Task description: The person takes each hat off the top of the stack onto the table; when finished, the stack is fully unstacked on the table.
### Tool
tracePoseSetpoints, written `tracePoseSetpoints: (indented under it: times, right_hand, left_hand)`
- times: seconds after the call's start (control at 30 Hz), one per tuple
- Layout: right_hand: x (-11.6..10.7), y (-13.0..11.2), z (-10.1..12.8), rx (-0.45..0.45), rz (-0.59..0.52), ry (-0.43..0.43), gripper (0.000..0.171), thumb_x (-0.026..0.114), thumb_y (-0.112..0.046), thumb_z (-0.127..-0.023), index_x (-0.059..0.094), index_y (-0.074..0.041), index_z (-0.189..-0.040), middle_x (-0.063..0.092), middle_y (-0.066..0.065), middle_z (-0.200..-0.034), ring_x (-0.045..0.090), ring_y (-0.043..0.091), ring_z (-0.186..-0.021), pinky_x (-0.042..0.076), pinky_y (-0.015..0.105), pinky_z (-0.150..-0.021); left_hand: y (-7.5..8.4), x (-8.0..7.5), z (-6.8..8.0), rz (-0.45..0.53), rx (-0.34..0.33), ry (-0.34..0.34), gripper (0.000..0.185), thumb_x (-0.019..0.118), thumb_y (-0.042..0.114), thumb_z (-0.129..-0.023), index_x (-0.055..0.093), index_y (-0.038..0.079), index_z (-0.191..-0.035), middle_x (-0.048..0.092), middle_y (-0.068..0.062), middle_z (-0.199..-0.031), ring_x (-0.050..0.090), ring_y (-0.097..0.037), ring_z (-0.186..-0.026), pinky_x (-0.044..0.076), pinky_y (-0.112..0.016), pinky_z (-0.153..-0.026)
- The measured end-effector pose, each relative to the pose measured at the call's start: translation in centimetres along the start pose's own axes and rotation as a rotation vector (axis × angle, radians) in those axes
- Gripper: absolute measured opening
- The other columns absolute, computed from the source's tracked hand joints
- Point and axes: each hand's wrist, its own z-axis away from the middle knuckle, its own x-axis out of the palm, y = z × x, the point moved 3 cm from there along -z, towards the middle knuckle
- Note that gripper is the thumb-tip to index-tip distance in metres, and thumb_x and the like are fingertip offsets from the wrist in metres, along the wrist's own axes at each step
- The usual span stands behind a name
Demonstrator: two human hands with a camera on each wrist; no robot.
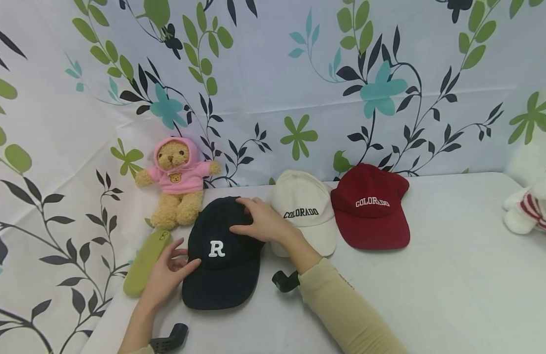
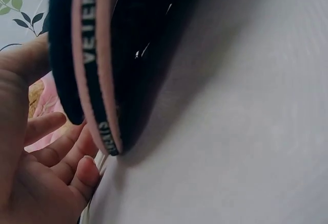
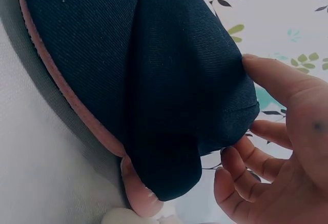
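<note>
A dark navy baseball cap (image 1: pixel 228 236) with a white R lies at the left of the table, brim toward me. My right hand (image 1: pixel 270 221) bends over its crown, thumb on the front and fingers along the upper side; in the right wrist view that thumb and the fingertips meet the crown (image 3: pixel 164 70). My left hand (image 1: pixel 164 275) is at the cap's left side, its thumb overlapping the edge and its other fingers loosely spread beside it. The lettered pink-edged sweatband (image 2: pixel 92 75) shows in the left wrist view, right by the fingertips.
A cream cap (image 1: pixel 303 206) and a red cap (image 1: pixel 370 211) lie to the right. A teddy bear in a pink hoodie (image 1: pixel 177 179) sits behind, above a green case (image 1: pixel 144 268). A white plush toy (image 1: pixel 520 216) is at the far right, before a leaf-patterned cloth (image 1: pixel 264 73).
</note>
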Motion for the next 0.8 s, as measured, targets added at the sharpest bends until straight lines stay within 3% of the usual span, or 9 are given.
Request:
tracePoseSetpoints:
  times: [0.37, 0.8]
  right_hand:
    - [0.11, -0.36, -0.06, -0.039, 0.035, 0.001, 0.061, 0.07, -0.032, -0.096, 0.048, -0.007, -0.148, 0.06, 0.01, -0.113, 0.058, 0.021, -0.102, 0.048, 0.035, -0.092]
    - [0.12, -0.89, 0.21, -0.068, 0.041, 0.033, 0.055, 0.071, -0.025, -0.097, 0.051, -0.008, -0.145, 0.057, 0.006, -0.106, 0.055, 0.019, -0.096, 0.047, 0.032, -0.087]
  left_hand:
    - [-0.16, -0.13, 0.23, 0.038, -0.015, -0.04, 0.078, 0.079, 0.029, -0.09, 0.039, 0.003, -0.151, 0.056, -0.02, -0.126, 0.058, -0.016, -0.097, 0.049, -0.021, -0.077]
    - [0.36, -0.1, 0.54, 0.058, -0.008, -0.012, 0.077, 0.081, 0.028, -0.089, 0.04, 0.005, -0.151, 0.055, -0.019, -0.128, 0.062, -0.013, -0.096, 0.05, -0.022, -0.076]
